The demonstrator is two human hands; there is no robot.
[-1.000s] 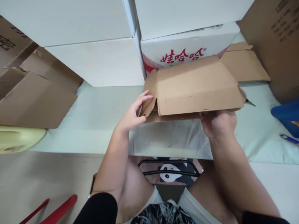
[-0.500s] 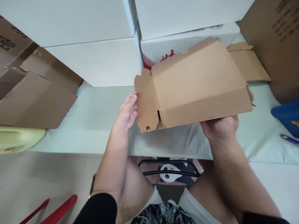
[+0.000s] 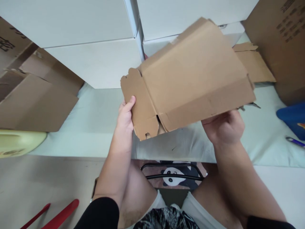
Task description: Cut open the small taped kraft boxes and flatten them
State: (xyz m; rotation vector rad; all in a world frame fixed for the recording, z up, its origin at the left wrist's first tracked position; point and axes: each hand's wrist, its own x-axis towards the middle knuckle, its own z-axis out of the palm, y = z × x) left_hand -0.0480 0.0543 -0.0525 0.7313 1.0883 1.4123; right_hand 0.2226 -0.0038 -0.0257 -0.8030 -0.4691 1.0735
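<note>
A flattened brown cardboard box is held tilted above the pale green cloth, its notched end flap toward the left. My left hand grips this flap at its outer edge, thumb on top and the fingers behind it. Under the box's near edge, toward the right, is my right hand, palm up and curled, bearing that side; its fingertips are hidden beneath the cardboard. Dark pointed tips of some object show past the box's right corner.
White boxes stand stacked at the back. Brown cartons are at the left, with another large carton at the right. A yellow plastic thing, a blue container and a purple pen-like item lie on the cloth.
The cardboard box has shifted left and tilted more, its far edge rising over the white box's red print. My left thumb has come over the flap; more of the dark tips show.
</note>
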